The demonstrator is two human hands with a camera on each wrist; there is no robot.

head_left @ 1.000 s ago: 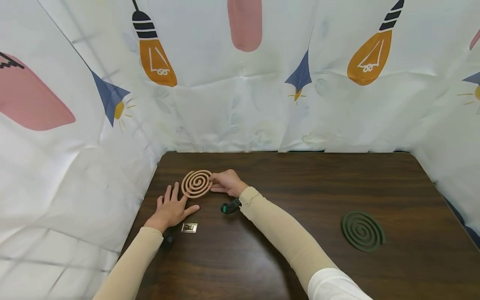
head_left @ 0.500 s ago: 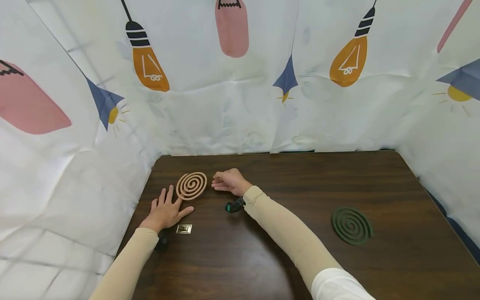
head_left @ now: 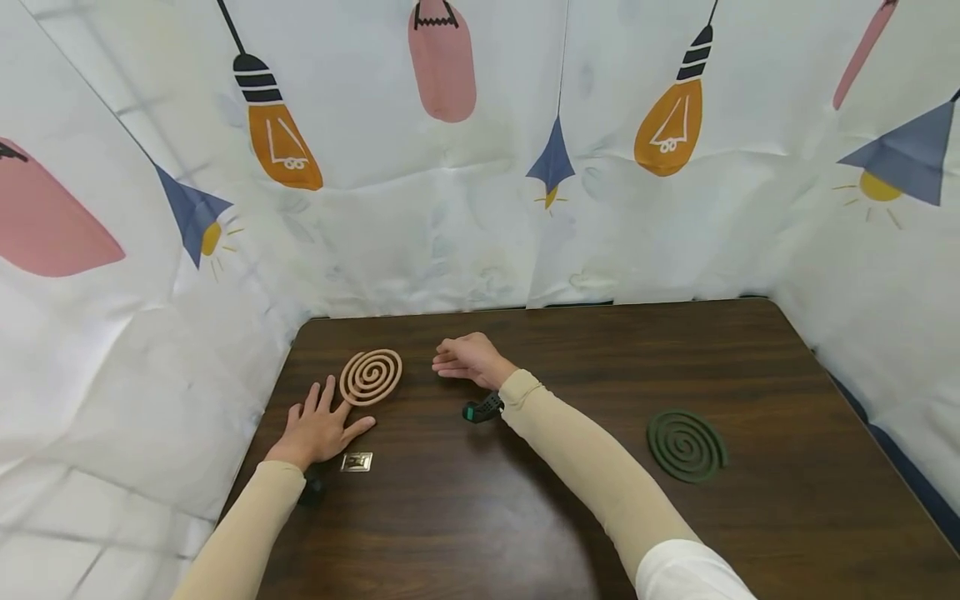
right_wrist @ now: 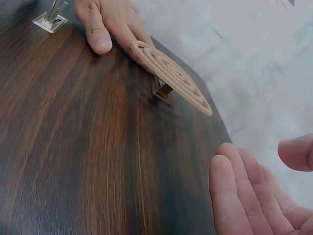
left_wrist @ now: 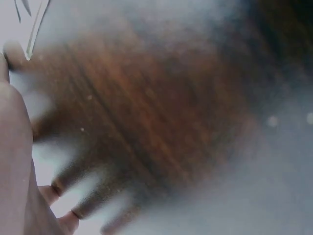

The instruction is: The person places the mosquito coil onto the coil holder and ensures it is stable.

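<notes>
A tan spiral coil [head_left: 371, 377] [right_wrist: 171, 76] rests raised and tilted on a small metal stand [right_wrist: 160, 93] at the table's far left. The left hand [head_left: 313, 429] [right_wrist: 115, 22] lies on the table with fingers spread, its index fingertip at the coil's near edge; whether it touches the coil or the stand, I cannot tell. To the coil's right, the right hand [head_left: 472, 362] [right_wrist: 249, 196] hovers apart from it, fingers loosely extended, thumb apart, holding nothing. Another metal stand [head_left: 357, 462] [right_wrist: 50, 20] is beside the left wrist, nothing on it.
A dark green spiral coil [head_left: 686, 446] lies on the right part of the brown wooden table [head_left: 570, 350]. Behind and beside the table hangs a white curtain [head_left: 375, 242] printed with lamps and bulbs. The left wrist view is blurred.
The right hand has let go of the tan coil's right edge and moved away to the right. The left hand keeps its place by the coil. The head view has shifted slightly right.
</notes>
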